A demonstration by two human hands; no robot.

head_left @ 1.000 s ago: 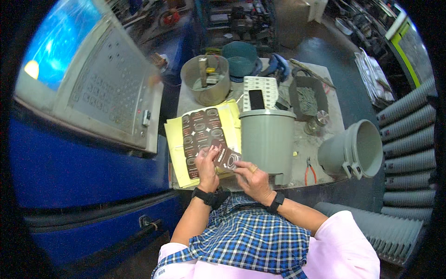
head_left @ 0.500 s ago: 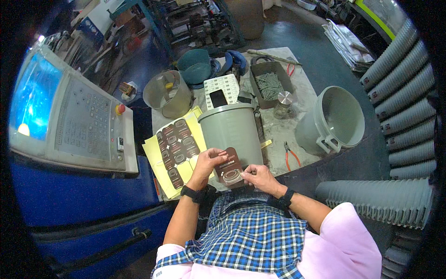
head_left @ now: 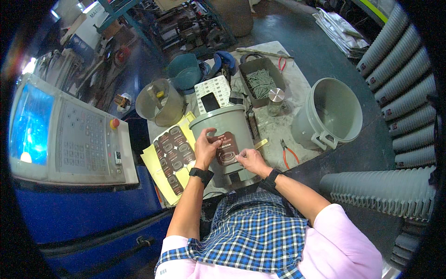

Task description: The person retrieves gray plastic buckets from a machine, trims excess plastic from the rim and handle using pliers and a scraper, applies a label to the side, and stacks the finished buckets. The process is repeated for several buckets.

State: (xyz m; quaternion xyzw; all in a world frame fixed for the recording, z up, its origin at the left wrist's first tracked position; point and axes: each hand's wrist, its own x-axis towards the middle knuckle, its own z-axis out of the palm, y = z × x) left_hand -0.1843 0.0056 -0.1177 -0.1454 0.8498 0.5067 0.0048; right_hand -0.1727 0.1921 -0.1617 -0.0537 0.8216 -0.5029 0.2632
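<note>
At the pale table [head_left: 298, 83] I see the left hand [head_left: 205, 149], fingers parted, touching a flat brown label [head_left: 226, 146] the right hand [head_left: 254, 162] pinches; a dark rectangular bin [head_left: 259, 102] holds grey pieces [head_left: 261, 84]

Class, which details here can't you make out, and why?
- Head view: the brown label's back, hidden by its own front; whether it touches the grey bucket is unclear.
- Head view: the label's lower right edge, partly covered by the right hand.
- Head view: the ribbed grey stack's right end, lost in the picture's dark border.
- Head view: the machine screen's contents, too blurred.
</note>
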